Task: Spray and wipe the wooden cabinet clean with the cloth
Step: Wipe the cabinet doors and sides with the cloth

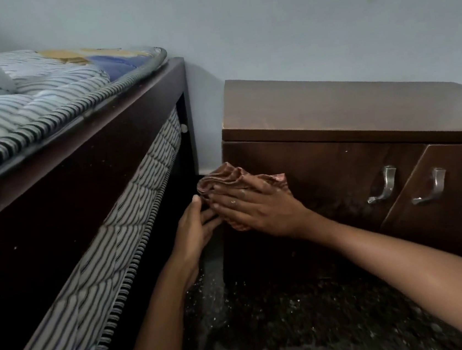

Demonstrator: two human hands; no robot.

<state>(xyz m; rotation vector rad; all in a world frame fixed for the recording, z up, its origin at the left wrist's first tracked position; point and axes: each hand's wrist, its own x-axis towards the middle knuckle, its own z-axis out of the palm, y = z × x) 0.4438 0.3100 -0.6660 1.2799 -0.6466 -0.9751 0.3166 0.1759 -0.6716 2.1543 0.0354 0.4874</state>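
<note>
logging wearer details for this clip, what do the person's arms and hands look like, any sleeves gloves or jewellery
Both forearms are bare as far as the frame shows, with no sleeves in view. The left hand and right hand wear no gloves. No watch or bracelet shows at either wrist. Small pale specks sit on the right hand's fingers.

The light is dim and cool, soft rather than direct, brightest on the wall (293, 23) and the striped mattress (29, 111); the bed frame (55, 209) falls almost black, and deep shadow fills the gap beside the cabinet (332, 111) and the floor (298, 325); faint glints show on the metal handles (383, 186); the wide lens bends straight edges toward the corners; the white shape at upper left is blurred; detail is soft and grainy in the dark parts.
</note>
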